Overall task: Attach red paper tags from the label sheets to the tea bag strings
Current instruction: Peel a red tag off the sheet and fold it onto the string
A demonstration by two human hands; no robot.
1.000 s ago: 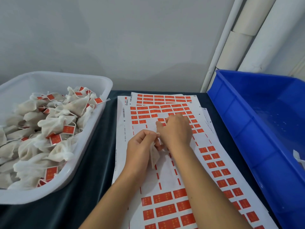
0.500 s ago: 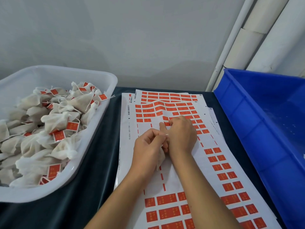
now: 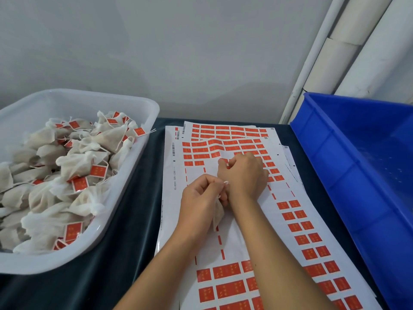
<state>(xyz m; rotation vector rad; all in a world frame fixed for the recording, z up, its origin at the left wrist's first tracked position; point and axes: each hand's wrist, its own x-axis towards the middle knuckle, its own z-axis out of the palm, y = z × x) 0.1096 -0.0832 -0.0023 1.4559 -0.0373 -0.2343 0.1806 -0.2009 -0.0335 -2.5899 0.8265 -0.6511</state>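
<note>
Dark tablecloth point(image 3: 138, 220) unchanged; left hand point(image 3: 201, 202) still pinches tea bag point(image 3: 218, 214) string, right hand point(image 3: 242, 173) (fingers curled) stays on label sheet point(image 3: 245, 238), beside white tub point(image 3: 125, 104).

Top label sheet point(image 3: 176, 198), left margin: "1-1 0802-1600 14458-56", partly blurred.
</note>
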